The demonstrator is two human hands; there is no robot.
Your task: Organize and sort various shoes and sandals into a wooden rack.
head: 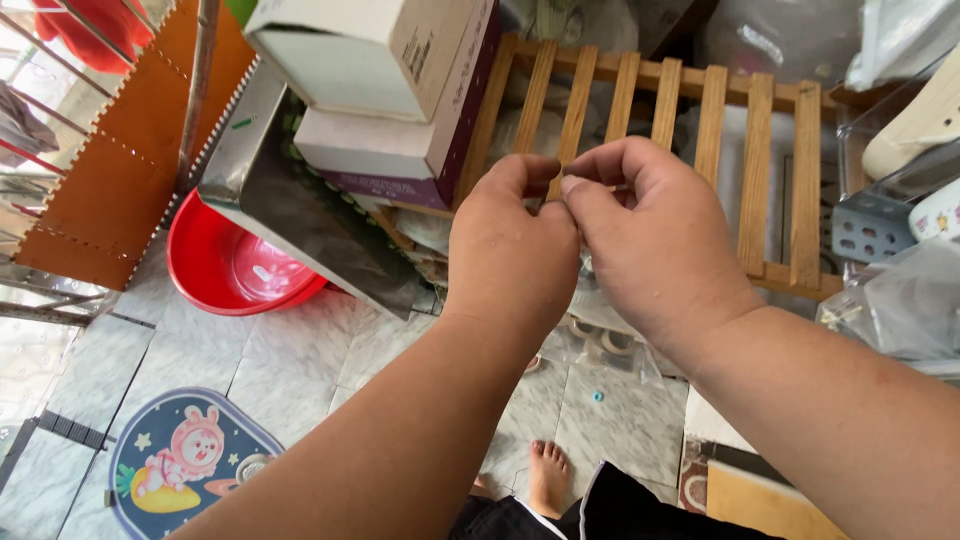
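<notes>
My left hand (510, 250) and my right hand (650, 235) are raised together in the middle of the head view. Their fingertips meet and pinch a small thin object (618, 187), too small to identify; a sliver of it shows by my right fingers. Both hands hover in front of a wooden slatted rack (715, 110). My bare foot (547, 478) shows on the tiled floor below.
Stacked cardboard boxes (400, 90) sit on a metal surface (290, 200) at left. A red plastic basin (235, 265) lies on the floor beneath. A cartoon mat (185, 460) is at lower left. Clear plastic bags (900, 300) and containers crowd the right.
</notes>
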